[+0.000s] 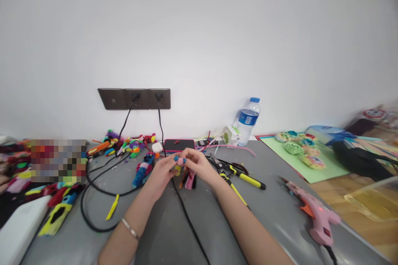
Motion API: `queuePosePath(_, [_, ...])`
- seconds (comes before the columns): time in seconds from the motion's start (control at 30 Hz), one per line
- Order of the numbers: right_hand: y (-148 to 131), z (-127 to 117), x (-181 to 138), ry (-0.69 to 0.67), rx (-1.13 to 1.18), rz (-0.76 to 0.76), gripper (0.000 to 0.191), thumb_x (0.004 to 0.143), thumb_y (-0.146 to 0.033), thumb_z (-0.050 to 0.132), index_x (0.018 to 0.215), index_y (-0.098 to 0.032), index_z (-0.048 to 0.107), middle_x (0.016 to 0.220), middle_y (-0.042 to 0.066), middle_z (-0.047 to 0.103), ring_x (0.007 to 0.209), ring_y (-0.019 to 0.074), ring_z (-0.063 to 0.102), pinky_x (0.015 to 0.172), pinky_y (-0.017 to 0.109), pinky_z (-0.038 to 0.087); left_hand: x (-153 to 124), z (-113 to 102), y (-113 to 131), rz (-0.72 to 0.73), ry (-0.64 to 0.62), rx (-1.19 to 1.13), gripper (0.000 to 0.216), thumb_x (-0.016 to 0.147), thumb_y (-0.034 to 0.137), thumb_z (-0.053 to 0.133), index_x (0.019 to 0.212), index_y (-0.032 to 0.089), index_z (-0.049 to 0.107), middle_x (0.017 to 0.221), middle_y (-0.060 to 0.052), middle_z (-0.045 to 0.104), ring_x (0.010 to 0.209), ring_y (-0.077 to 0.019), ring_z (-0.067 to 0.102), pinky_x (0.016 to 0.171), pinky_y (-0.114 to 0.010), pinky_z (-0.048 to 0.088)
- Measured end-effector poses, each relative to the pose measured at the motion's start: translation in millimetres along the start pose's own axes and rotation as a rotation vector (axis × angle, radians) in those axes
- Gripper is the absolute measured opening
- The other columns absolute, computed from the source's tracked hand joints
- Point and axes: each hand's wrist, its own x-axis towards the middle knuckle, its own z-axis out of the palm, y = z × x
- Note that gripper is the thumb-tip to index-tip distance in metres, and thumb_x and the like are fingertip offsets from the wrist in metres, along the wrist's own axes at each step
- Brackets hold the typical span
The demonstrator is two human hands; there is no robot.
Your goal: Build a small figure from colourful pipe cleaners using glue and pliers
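Note:
My left hand and my right hand meet at the middle of the table. Between their pinched fingertips is a small pipe cleaner piece, pink at its centre with blue on both sides. Something yellow shows just under it, partly covered by my fingers. Below my right hand lies a pink pipe cleaner bundle, and I cannot tell whether it is joined to the held piece. A blue and red pipe cleaner bundle rests left of my left hand. Yellow-handled pliers lie right of my right hand.
A pink glue gun with a red light lies at right. Black cables loop across the left side. Farther back are a phone, a white earphone case and a water bottle. Green paper carries fabric-like flowers.

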Motion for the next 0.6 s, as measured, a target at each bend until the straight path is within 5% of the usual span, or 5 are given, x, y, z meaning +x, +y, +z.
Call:
queuePosePath(0.47, [-3.0, 0.0, -3.9, -0.025, -0.048, -0.044, 0.029, 0.08, -0.045, 0.065, 0.075, -0.019, 0.054, 0.072, -0.001, 0.059, 0.06, 0.0096, 0.053, 0.057, 0.021, 0.047, -0.6, -4.3, 2.3, -0.009, -0.043, 0.048, 0.022, 0.07, 0.036, 0.075, 0.075, 0.015, 0.077, 0.118, -0.012, 0.065, 0.079, -0.0149, 0.056, 0.066, -0.024, 0.044])
queuePosePath(0.6, [-3.3, -0.7, -3.7, -0.017, -0.047, -0.046, 0.028, 0.08, -0.044, 0.066, 0.076, -0.019, 0.054, 0.071, -0.002, 0.057, 0.058, 0.0089, 0.052, 0.054, 0.02, 0.046, -1.0, -3.2, 3.2, -0.036, -0.049, 0.034, 0.018, 0.07, 0.033, 0.076, 0.074, 0.015, 0.076, 0.108, -0.01, 0.067, 0.078, -0.0139, 0.055, 0.066, -0.023, 0.044])
